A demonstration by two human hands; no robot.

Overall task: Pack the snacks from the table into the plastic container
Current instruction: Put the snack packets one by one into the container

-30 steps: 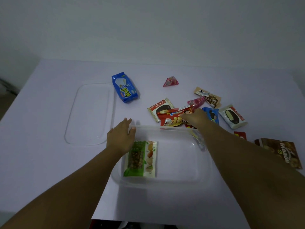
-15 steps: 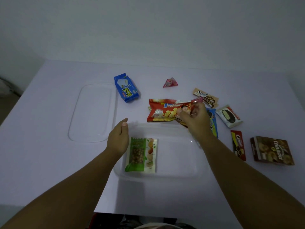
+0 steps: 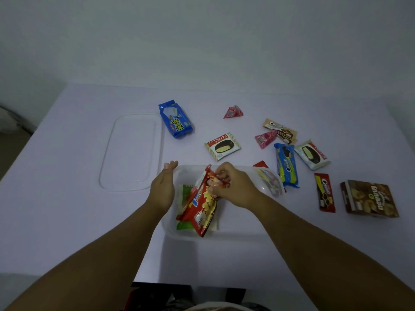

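- One red snack bag (image 3: 203, 205) tilted inside the clear plastic container (image 3: 235, 232), over a green nut packet (image 3: 184, 191).
- Right hand (image 3: 233, 187) closed on the top edge of the red bag.
- Left hand (image 3: 162, 189) open, flat against the container's left rim, holding nothing.
- Clear lid (image 3: 132, 151) to the left on the table (image 3: 67, 209).
- Choco Pie (image 3: 222, 145), blue cookie packs and a brown box (image 3: 369, 198) well apart, outside.

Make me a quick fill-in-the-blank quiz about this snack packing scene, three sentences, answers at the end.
1. The right hand holds a red snack bag over the clear ____.
2. The red bag lies partly over a ____ nut packet already inside.
3. The clear lid lies on the table, on the ____ of the left hand.

Answers: container; green; left
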